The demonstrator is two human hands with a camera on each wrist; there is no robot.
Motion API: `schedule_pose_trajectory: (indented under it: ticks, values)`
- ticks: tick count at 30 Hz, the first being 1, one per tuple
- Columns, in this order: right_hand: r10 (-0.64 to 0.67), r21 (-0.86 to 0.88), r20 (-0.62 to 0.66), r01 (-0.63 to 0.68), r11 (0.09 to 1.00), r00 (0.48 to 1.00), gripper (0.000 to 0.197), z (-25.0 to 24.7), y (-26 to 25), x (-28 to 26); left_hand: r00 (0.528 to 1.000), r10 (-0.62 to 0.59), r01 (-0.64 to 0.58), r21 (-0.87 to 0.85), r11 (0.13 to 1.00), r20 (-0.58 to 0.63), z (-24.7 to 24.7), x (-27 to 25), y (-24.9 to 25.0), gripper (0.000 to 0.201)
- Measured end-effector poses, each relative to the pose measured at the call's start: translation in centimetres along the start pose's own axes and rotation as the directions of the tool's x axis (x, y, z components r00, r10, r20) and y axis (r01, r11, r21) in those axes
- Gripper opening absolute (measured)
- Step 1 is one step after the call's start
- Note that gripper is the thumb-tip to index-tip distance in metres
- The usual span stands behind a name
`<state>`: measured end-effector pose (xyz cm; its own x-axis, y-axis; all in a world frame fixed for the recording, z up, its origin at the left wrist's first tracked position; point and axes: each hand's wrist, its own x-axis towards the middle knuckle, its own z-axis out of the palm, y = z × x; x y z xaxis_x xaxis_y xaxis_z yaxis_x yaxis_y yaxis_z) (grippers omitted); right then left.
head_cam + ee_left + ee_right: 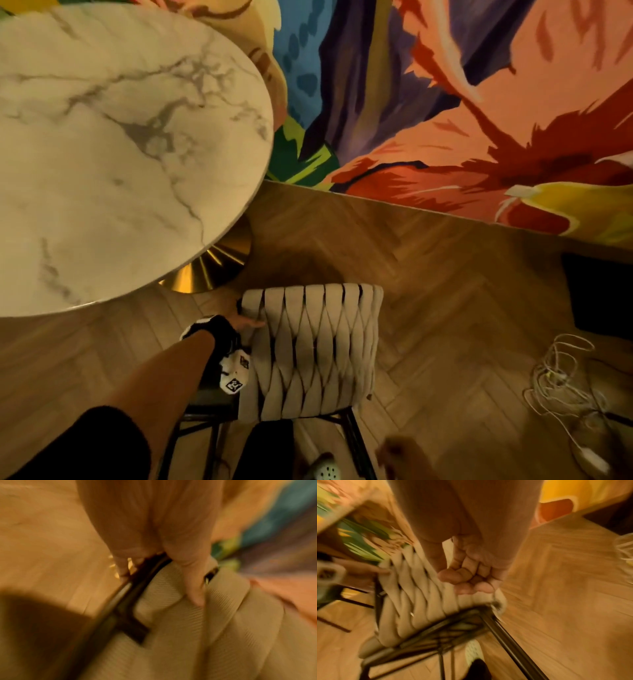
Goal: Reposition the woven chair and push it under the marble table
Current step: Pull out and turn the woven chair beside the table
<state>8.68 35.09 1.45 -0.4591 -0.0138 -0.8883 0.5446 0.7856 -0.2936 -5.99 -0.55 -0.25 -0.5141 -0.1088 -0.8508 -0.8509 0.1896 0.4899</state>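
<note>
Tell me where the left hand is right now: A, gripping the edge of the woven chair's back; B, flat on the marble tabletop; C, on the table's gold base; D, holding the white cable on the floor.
A: in the left wrist view the left hand curls its fingers round the dark frame at the edge of the woven chair, off the marble table.

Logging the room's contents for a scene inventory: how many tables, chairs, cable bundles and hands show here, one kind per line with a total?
Marble table: 1
Woven chair: 1
White cable bundle: 1
Hands: 2, left hand gripping the chair, right hand curled, holding nothing
Total: 5
</note>
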Motion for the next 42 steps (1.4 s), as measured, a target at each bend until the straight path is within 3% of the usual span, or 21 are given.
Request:
schedule_pose_trajectory:
  ticks: [3, 4, 5, 7, 8, 11, 14, 16, 18, 21, 24, 26, 28, 32, 35, 38, 42]
  values:
    - [-0.317, -0.034, -0.083, 0.315, 0.948, 0.945, 0.008, -3.4, -9.3, 3.0, 0.981, 0.177, -0.192, 0.282, 0.94, 0.079, -0.7, -0.1, -0.1, 0.068]
    - [-0.403, -0.139, -0.113, 0.387, 0.912, 0.908, 0.024, -4.7, -12.7, 4.3, 0.979, 0.182, -0.204, 0.328, 0.922, 0.096, -0.4, -0.2, -0.7, 0.067]
    - [-0.493, -0.308, -0.072, 0.45, 0.838, 0.867, 0.054, -5.9, -16.1, 6.0, 0.967, 0.218, -0.252, 0.353, 0.901, 0.133, -0.1, -0.7, -1.2, 0.068]
    - [-0.456, -0.578, 0.119, 0.435, 0.691, 0.882, 0.1, -6.9, -21.4, 9.1, 0.95, 0.264, -0.308, 0.354, 0.883, 0.167, 0.5, -2.8, -1.5, 0.081]
    - [-0.383, -0.643, 0.217, 0.427, 0.635, 0.898, 0.104, -7.1, -23.1, 10.4, 0.947, 0.27, -0.316, 0.337, 0.887, 0.176, 0.8, -3.7, -1.9, 0.088]
    - [-0.104, -0.745, 0.354, 0.348, 0.569, 0.929, 0.055, -6.4, -24.5, 11.6, 0.943, 0.277, -0.326, 0.344, 0.881, 0.186, 1.0, -6.1, -3.6, 0.088]
    - [-0.022, -0.778, 0.408, 0.36, 0.515, 0.913, 0.042, -4.8, -24.0, 10.0, 0.934, 0.27, -0.343, 0.366, 0.865, 0.235, 0.4, -8.6, -3.9, 0.068]
    - [-0.051, -0.822, 0.363, 0.346, 0.453, 0.93, 0.022, -4.9, -24.7, 7.1, 0.92, 0.308, -0.379, 0.357, 0.854, 0.242, -0.1, -10.0, -2.9, 0.082]
    - [-0.126, -0.682, 0.442, 0.424, 0.596, 0.888, 0.022, -7.4, -25.5, 4.5, 0.894, 0.37, -0.441, 0.349, 0.827, 0.254, -0.3, -11.2, -1.1, 0.089]
    - [-0.282, -0.596, 0.399, 0.48, 0.644, 0.873, 0.016, -11.5, -26.4, -0.5, 0.828, 0.487, -0.561, 0.412, 0.718, 0.279, -1.1, -12.5, 2.0, 0.069]
    - [-0.371, -0.626, 0.289, 0.468, 0.624, 0.882, 0.022, -12.9, -25.7, -4.1, 0.741, 0.597, -0.66, 0.495, 0.565, 0.306, -0.9, -13.2, 3.9, 0.06]
    - [-0.42, -0.646, 0.219, 0.454, 0.614, 0.881, 0.026, -13.1, -23.9, -6.0, 0.698, 0.621, -0.7, 0.522, 0.487, 0.356, -0.2, -14.1, 4.3, 0.053]
    - [-0.463, -0.667, 0.128, 0.421, 0.614, 0.877, 0.023, -12.7, -21.1, -7.4, 0.691, 0.589, -0.709, 0.549, 0.442, 0.418, 0.7, -14.9, 3.8, 0.042]
    - [-0.489, -0.71, 0.033, 0.365, 0.602, 0.872, 0.017, -9.0, -14.1, -7.9, 0.716, 0.497, -0.689, 0.612, 0.388, 0.491, 3.2, -15.8, 0.0, 0.04]
    - [-0.448, -0.703, 0.018, 0.33, 0.63, 0.894, 0.028, -6.1, -8.6, -7.8, 0.799, 0.422, -0.6, 0.613, 0.513, 0.429, 4.3, -17.2, -4.8, 0.039]
    - [-0.442, -0.707, -0.009, 0.307, 0.638, 0.897, 0.026, -2.6, -3.5, -7.8, 0.893, 0.322, -0.451, 0.608, 0.654, 0.315, 3.8, -19.0, -10.8, 0.006]
    - [-0.394, -0.722, 0.012, 0.281, 0.632, 0.919, 0.036, 2.3, 2.1, -7.8, 0.968, 0.071, -0.195, 0.543, 0.817, 0.24, 1.9, -21.9, -17.8, 0.011]
